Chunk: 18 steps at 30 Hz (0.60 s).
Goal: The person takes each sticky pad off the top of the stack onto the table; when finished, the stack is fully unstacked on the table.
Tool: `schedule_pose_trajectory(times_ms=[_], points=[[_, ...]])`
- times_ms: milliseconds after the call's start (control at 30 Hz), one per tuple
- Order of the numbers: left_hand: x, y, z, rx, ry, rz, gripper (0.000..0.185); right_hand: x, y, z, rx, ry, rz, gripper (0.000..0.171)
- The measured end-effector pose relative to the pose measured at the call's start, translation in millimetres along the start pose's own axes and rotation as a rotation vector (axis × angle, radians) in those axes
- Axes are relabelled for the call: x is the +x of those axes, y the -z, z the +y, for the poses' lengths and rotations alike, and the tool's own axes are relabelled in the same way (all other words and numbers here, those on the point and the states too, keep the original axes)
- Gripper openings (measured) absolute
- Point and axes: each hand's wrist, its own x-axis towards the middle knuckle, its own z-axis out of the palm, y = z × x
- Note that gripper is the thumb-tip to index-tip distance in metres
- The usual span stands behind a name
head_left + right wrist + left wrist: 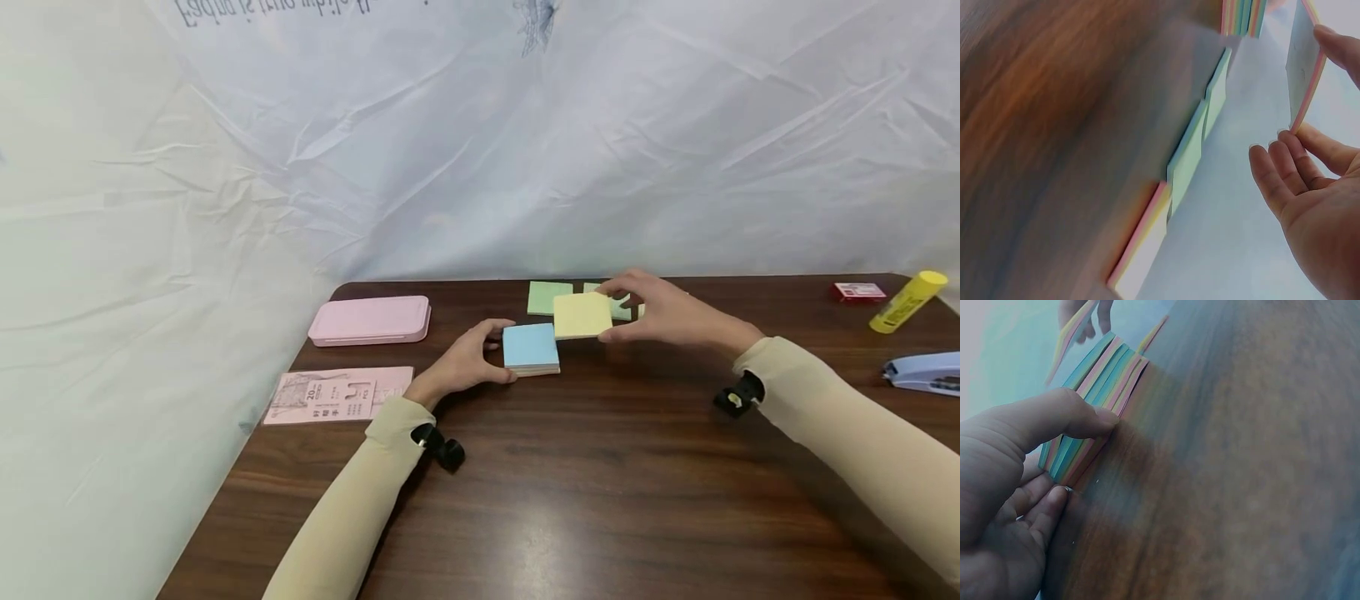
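Blue tops the stack of paper pads (530, 346) that my left hand (468, 360) grips, thumb at its near side and fingers at the far side. Pink, yellow and teal layers show along its edges, and it rests on the brown desk (525, 508). My right hand (656, 310) pinches a yellow-topped pad (582, 314) between thumb and fingers, holding it raised off the desk, just beside the stack. Behind it lie two green pads (550, 297); the right wrist view shows a third pad (1141, 244), edged pink and yellow, in their row. Left stand a pink case (369, 320) and a printed pink packet (337, 395); well to the right is a yellow glue stick (907, 302).
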Motion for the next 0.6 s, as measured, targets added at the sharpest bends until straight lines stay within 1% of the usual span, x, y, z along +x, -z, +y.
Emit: schedule_pose_trajectory(times_ms=[67, 233, 400, 600], points=[[-0.1, 0.7, 0.4, -0.002, 0.003, -0.004, 0.088, -3.2, 6.6, 3.2, 0.002, -0.025, 0.008, 0.075], [-0.2, 1.5, -0.3, 0.002, -0.001, -0.003, 0.088, -13.4, 23.2, 13.9, 0.006, -0.053, 0.018, 0.078], [-0.6, 2.2, -0.2, 0.004, 0.004, 0.001, 0.088, -25.7, 40.3, 26.1, -0.046, -0.090, 0.019, 0.080], [-0.5, 1.5, 0.3, 0.000, -0.008, -0.002, 0.088, -38.8, 55.5, 42.6, -0.102, -0.165, 0.041, 0.085]])
